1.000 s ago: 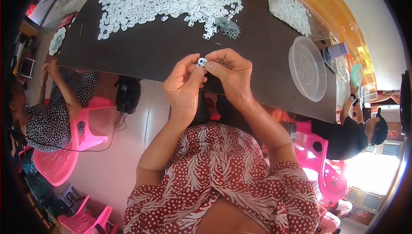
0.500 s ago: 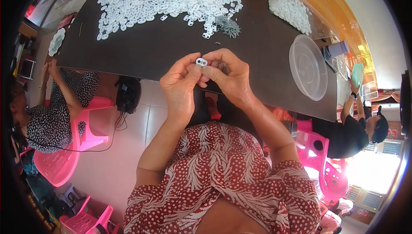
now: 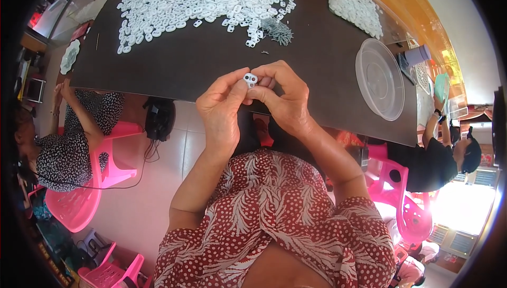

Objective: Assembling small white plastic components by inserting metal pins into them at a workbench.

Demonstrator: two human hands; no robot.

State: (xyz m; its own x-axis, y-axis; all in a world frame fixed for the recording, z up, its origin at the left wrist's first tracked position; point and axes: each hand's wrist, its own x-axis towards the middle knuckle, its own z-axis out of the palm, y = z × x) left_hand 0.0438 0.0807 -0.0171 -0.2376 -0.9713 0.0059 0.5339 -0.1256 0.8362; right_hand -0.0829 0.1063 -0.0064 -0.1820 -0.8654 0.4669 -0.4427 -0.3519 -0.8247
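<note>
A small white plastic piece with two dark round holes is pinched between the fingertips of both hands, just above the table's near edge. My left hand grips it from the left with thumb and forefinger. From the other side, my right hand presses on it, its remaining fingers curled behind. Part of the piece is covered by the fingertips. Beyond the hands lies a wide heap of similar white oval pieces. At that heap's right end is a small pile of thin grey pins or screws.
On the dark table, a clear round lid or shallow dish lies to the right. Behind it stands a clear tray holding white pieces. One person sits at left, another at right, with pink chairs nearby.
The white piece is turned slightly between my fingertips, and more of its lower side shows. Both hands stay close together in nearly the same place. The whole view has shifted slightly.
</note>
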